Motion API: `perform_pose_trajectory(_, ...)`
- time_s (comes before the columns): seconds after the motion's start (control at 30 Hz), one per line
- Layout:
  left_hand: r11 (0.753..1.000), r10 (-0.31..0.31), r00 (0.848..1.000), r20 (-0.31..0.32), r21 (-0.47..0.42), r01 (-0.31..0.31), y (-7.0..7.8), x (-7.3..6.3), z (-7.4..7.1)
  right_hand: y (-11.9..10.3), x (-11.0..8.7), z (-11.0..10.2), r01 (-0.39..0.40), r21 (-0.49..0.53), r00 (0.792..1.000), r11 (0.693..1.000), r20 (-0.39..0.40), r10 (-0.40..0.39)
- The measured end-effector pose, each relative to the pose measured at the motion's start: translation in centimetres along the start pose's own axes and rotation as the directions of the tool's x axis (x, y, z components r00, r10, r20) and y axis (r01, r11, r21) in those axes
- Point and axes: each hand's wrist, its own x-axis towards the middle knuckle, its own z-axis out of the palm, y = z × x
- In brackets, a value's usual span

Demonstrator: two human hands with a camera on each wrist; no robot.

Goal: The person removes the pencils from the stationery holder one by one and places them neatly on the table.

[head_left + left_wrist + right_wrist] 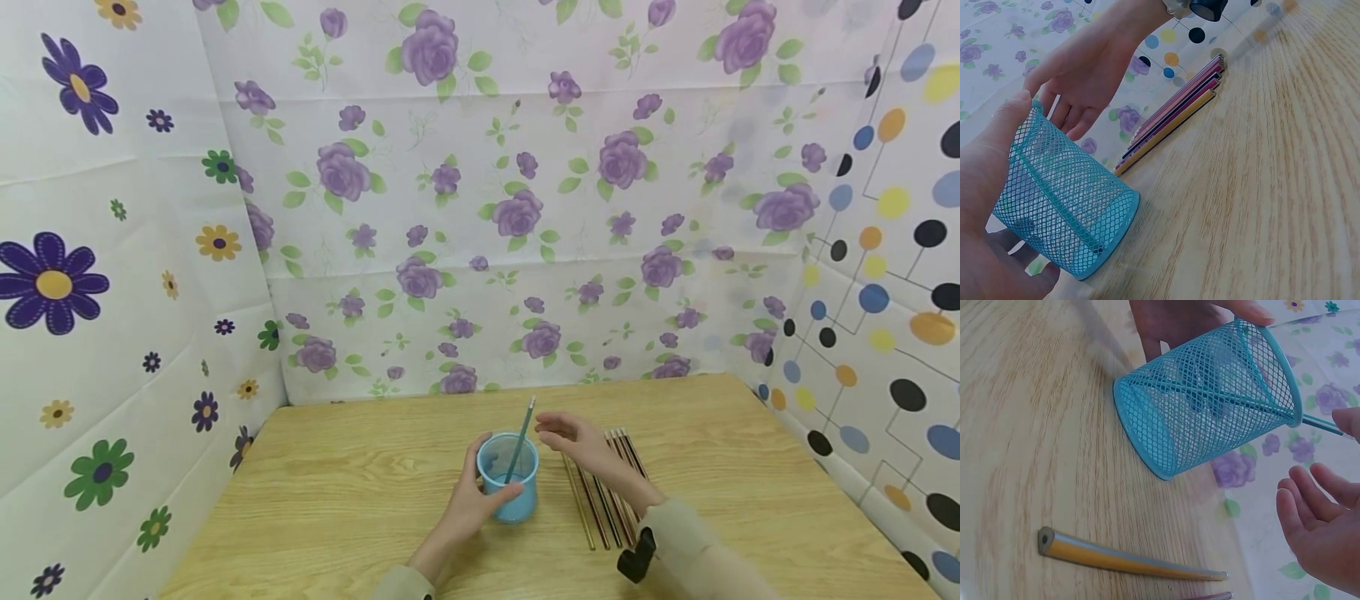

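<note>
A light blue mesh pencil cup (517, 505) stands upright on the wooden table. My left hand (471, 507) grips its left side, thumb near the front of the rim and fingers round the far side. One green pencil (522, 437) leans inside the cup, its eraser end sticking out above the rim. To the right of that end is my right hand (576, 443), palm toward the cup, fingers loosely bent and holding nothing. In the right wrist view its thumb (1347, 422) overlaps the pencil's top end.
Several pencils lie side by side on the table right of the cup, partly under the right forearm; a yellow pencil (1129, 559) is nearest the cup. Patterned cloth walls enclose the wooden table (337, 483) at the back and both sides.
</note>
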Motion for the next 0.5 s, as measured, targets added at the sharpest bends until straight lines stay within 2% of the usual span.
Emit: perform_pose_trajectory(0.5, 1.000, -0.011, 1.000, 0.001, -0.005, 0.011, -0.01, -0.06, -0.05, 0.34, 0.97, 0.87, -0.026, 0.046, 1.000, 0.999, 0.012, 0.025)
